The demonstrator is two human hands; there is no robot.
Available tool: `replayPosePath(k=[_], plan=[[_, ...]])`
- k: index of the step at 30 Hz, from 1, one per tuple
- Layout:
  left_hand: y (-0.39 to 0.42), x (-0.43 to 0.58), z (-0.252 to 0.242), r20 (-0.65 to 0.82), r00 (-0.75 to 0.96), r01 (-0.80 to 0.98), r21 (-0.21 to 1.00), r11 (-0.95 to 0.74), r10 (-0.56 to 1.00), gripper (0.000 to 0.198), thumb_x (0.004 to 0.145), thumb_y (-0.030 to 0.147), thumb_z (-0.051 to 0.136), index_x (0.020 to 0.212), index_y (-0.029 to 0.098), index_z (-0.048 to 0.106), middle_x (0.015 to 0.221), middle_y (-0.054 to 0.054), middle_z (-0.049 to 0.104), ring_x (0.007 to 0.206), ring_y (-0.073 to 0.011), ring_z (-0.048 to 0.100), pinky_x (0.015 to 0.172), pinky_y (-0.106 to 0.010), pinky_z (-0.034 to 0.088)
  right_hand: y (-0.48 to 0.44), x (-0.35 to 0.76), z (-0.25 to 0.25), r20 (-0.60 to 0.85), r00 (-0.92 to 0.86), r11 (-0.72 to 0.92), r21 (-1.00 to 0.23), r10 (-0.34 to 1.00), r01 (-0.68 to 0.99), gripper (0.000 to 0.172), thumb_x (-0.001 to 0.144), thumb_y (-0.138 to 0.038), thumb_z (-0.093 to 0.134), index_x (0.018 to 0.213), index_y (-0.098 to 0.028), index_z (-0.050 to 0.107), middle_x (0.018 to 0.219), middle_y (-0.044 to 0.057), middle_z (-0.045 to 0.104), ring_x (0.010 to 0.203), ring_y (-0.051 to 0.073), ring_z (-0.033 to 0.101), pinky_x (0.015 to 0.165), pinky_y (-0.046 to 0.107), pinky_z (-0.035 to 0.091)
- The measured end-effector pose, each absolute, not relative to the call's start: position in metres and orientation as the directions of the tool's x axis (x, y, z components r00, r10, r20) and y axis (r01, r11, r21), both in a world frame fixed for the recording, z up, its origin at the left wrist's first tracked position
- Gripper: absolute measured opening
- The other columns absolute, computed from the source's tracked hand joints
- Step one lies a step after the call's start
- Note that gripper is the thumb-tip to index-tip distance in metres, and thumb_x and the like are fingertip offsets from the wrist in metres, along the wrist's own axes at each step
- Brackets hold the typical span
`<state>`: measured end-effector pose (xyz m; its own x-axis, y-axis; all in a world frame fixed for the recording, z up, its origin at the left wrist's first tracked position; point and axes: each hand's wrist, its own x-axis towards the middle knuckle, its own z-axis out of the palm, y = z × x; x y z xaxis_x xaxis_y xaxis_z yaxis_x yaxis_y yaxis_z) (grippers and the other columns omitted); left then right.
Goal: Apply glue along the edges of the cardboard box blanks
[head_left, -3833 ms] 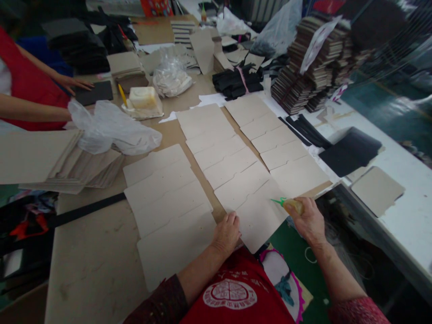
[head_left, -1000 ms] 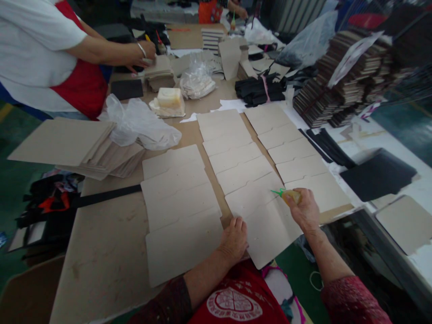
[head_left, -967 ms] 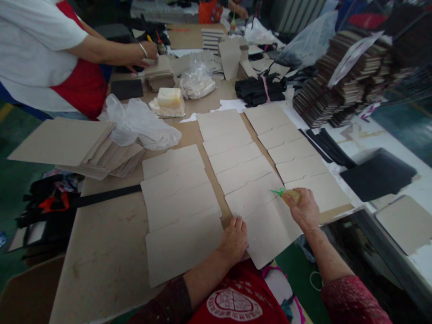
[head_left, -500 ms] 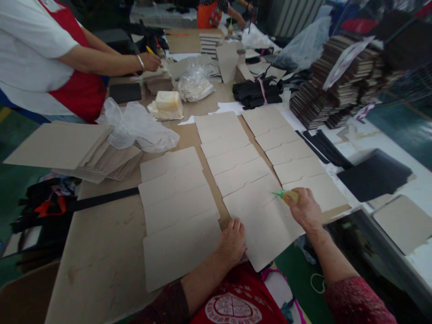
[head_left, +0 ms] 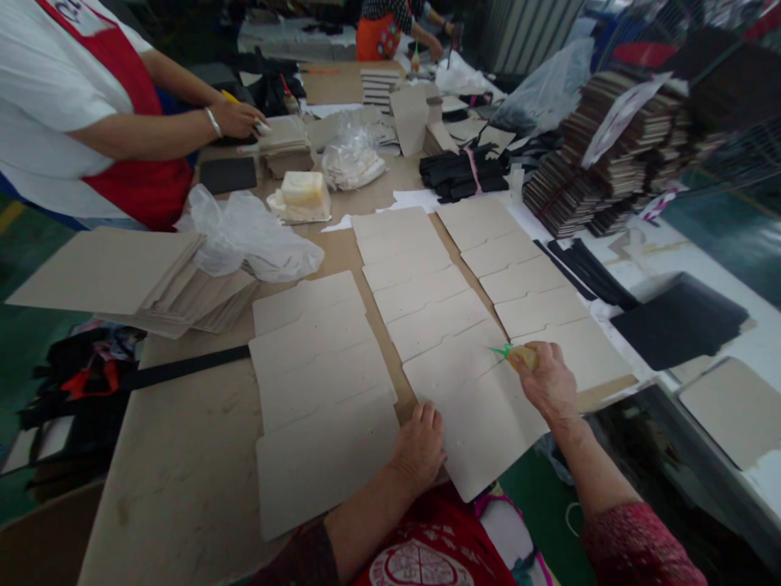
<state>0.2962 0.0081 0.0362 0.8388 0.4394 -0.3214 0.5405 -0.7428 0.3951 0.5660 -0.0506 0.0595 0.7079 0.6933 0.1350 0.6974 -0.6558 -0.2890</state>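
Note:
Yellowish glue in a small squeeze bottle with a thin green nozzle [head_left: 518, 356] is held in my right hand [head_left: 552, 382], fingers wrapped round it. Its tip points left, just over the nearest grey cardboard sheet [head_left: 482, 415] of the middle column. At that sheet's left edge is my left hand [head_left: 420, 443], fingers curled together and gripping the edge; the thumb is partly hidden. More overlapping cardboard sheets lie in a left column [head_left: 326, 399] and a right column [head_left: 530, 289], their stepped edges showing.
A cardboard stack [head_left: 115, 273] and a plastic bag [head_left: 244, 236] are at left. Beyond lie a cream-coloured block [head_left: 305, 194] and a black bundle [head_left: 467, 171]. Tied brown stacks [head_left: 628, 146] stand right. A co-worker [head_left: 122, 114] works at far left; another [head_left: 390, 28] is behind.
My view has shifted slightly. The bottle and both my hands stay nearly in place over the same sheet. The left co-worker's hands have moved left and lower.

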Motion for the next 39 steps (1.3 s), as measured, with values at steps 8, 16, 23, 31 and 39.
replayPosePath(k=[8,16,23,31,39], plan=[[0.004,0.298,0.038,-0.312,0.835,0.546,0.374,-0.750,0.453,0.044,0.089,0.030,0.061,0.126,0.007,0.056,0.138,-0.019,0.051,0.129,-0.0312,0.045,0.109,-0.040,0.042,-0.051,0.570,0.054,0.171,0.847,-0.580,-0.659,0.504,0.479,0.039,0.079,-0.052,0.067,0.101,-0.021,0.059,0.090,0.003,0.060,0.080,0.022,0.056,0.073,0.037,0.044],[0.052,0.307,0.040,-0.254,0.803,0.594,0.253,-0.764,0.540,0.030,0.097,0.013,0.040,0.120,0.011,0.059,0.137,-0.013,0.054,0.124,-0.0262,0.050,0.104,-0.038,0.048,0.000,0.517,0.052,0.106,0.679,-0.314,-0.828,0.726,0.465,0.037,0.079,-0.051,0.069,0.100,-0.022,0.059,0.091,0.003,0.062,0.081,0.021,0.058,0.074,0.037,0.048],[0.088,0.315,0.021,-0.275,0.720,0.686,0.137,-0.715,0.638,0.037,0.097,0.009,0.038,0.130,0.009,0.055,0.146,-0.016,0.049,0.125,-0.0280,0.052,0.096,-0.038,0.054,0.032,0.489,0.048,0.153,0.466,-0.234,-0.706,0.871,0.669,0.029,0.088,-0.048,0.059,0.103,-0.022,0.057,0.100,0.005,0.060,0.088,0.022,0.059,0.078,0.036,0.048],[0.090,0.318,0.017,-0.275,0.727,0.678,0.141,-0.721,0.629,0.034,0.095,0.009,0.044,0.125,0.008,0.058,0.139,-0.016,0.055,0.123,-0.0260,0.053,0.099,-0.035,0.053,0.047,0.487,0.049,0.115,0.373,-0.247,-0.568,0.921,0.785,0.023,0.092,-0.043,0.056,0.105,-0.024,0.055,0.103,0.004,0.058,0.083,0.021,0.061,0.066,0.031,0.045],[0.092,0.319,0.024,-0.299,0.704,0.701,0.144,-0.699,0.644,0.030,0.096,0.010,0.041,0.119,0.010,0.060,0.131,-0.016,0.057,0.119,-0.0249,0.056,0.092,-0.035,0.057,0.053,0.486,0.062,0.092,0.293,-0.244,-0.352,0.952,0.904,0.018,0.096,-0.038,0.053,0.108,-0.024,0.052,0.103,0.003,0.055,0.068,0.016,0.055,0.054,0.028,0.033]])
